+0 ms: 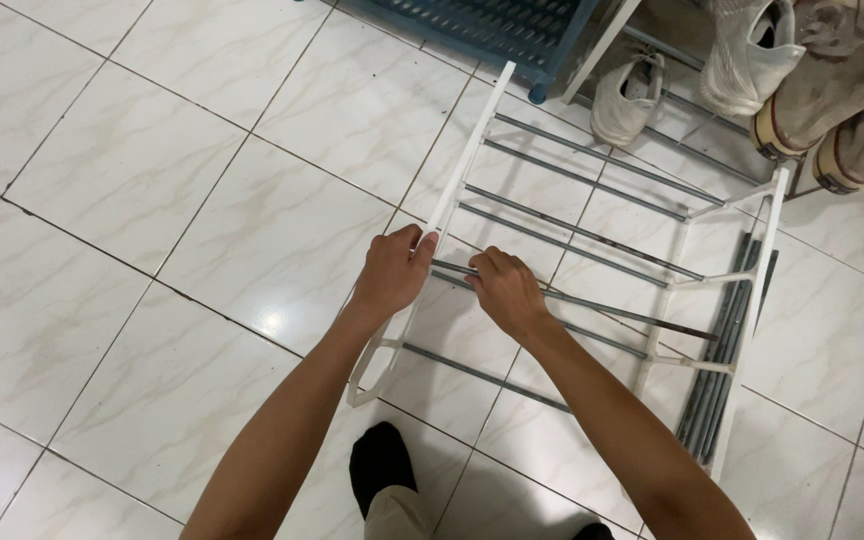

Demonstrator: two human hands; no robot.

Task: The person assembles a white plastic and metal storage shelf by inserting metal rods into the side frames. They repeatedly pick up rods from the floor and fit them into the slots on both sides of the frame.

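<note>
A white plastic rack frame (472, 140) with several grey metal rods (592, 180) across it lies on the tiled floor in front of me. My left hand (390, 272) grips the frame's left side rail about halfway along. My right hand (505, 290) is closed around one grey rod (632, 310) close to that rail. The right side rail (752, 290) lies opposite, with a bundle of loose grey rods (717, 380) lying along it.
White sneakers (632, 95) and tan shoes (832, 100) stand at the top right. A blue slatted rack (497, 25) sits at the top edge. My dark-socked foot (380, 465) stands just below the frame. White marbled tiles (132, 170) spread to the left.
</note>
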